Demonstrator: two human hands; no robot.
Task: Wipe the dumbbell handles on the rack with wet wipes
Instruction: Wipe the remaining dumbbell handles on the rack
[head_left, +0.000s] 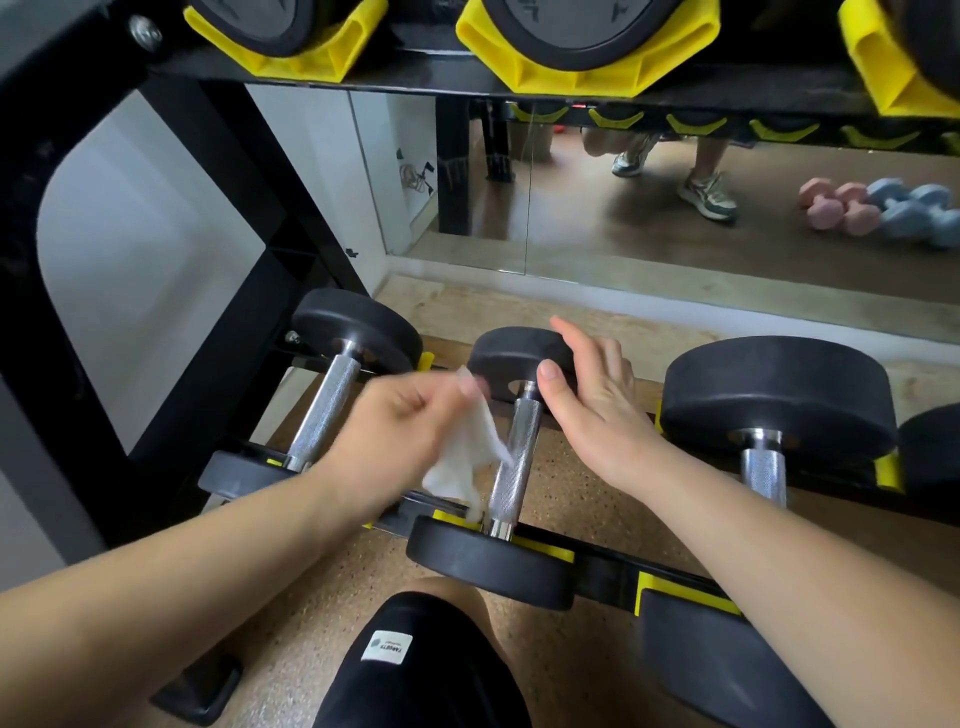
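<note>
Three black dumbbells lie on the low rack (602, 569). The middle dumbbell's knurled steel handle (511, 470) runs between its two black heads. My left hand (400, 431) pinches a crumpled white wet wipe (470, 457), which hangs just left of that handle. My right hand (587, 395) is over the far end of the same handle with straight, spread fingers, its thumb by the far head (511, 356). The left dumbbell's handle (324, 410) is partly behind my left hand. The right dumbbell (774, 405) stands apart.
An upper shelf with yellow cradles (587, 62) and large dumbbell heads hangs overhead. The black rack frame (218, 291) rises at left. A mirror (675, 208) behind reflects feet and pastel dumbbells. My knee (415, 660) in black shorts is below.
</note>
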